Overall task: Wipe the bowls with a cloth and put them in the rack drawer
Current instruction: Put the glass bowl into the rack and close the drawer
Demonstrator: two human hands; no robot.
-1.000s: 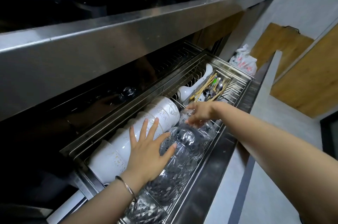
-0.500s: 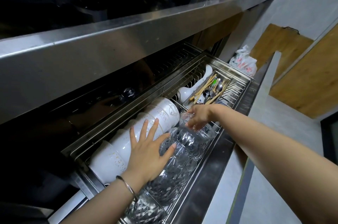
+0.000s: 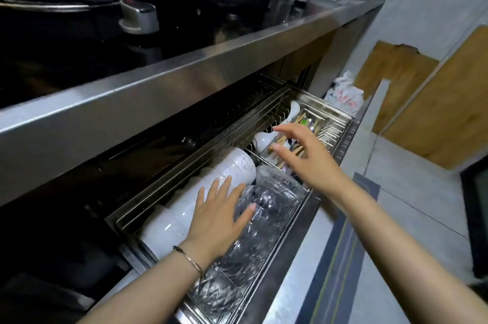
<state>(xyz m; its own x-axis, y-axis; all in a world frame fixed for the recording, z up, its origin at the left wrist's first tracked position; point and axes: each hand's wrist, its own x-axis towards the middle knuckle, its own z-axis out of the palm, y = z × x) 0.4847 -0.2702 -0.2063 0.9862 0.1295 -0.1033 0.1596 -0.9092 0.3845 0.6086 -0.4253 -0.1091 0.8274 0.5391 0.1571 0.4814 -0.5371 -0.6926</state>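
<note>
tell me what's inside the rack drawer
The rack drawer holds a row of white bowls, a row of clear glass bowls and utensils. Both hands cover parts.

- left hand (image 3: 216, 220) covers part of the white bowls (image 3: 211, 186) and glass bowls (image 3: 253, 234);
- right hand (image 3: 303, 160) hides much of the cutlery (image 3: 307, 122);
- rack drawer (image 3: 340, 122) cut off at the bottom edge;
- pots on the counter (image 3: 184, 64) cropped at top

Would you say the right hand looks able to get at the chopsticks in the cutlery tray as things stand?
Probably yes. The right hand is open and empty, hovering over the cutlery tray, and the chopsticks lie uncovered just under its fingers. Nothing appears to block them.
</note>
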